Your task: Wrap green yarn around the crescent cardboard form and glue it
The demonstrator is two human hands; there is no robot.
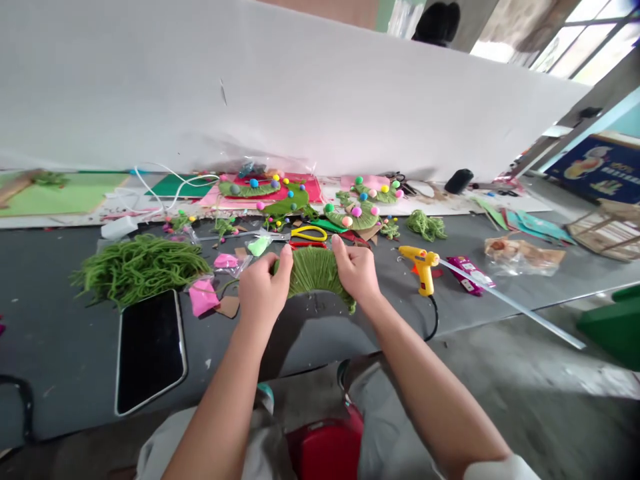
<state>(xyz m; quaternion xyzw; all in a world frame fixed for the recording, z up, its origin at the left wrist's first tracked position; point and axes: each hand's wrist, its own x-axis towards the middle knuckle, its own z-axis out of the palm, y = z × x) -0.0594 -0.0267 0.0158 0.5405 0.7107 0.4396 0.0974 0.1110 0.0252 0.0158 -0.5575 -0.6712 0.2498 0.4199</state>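
Between my two hands is a curved, arch-shaped piece wrapped in green yarn (316, 272), held up just over the dark table. My left hand (265, 283) grips its left end, thumb on top. The right end is in my right hand (357, 270), its thumb also lying on the upper side. Fingers beneath the piece are mostly hidden. Just behind it lie scissors with yellow handles (309, 233) and a red-handled tool, partly covered. A big heap of loose green yarn (143, 267) rests to the left of my left hand.
A yellow glue gun (423, 267) with a long clear glue stick (520, 307) lies at right. A tablet (151, 353) sits front left near pink paper pieces (203, 297). Yarn-wrapped pieces with colourful pompoms (363, 217) stand along the back, before a white partition (300, 93).
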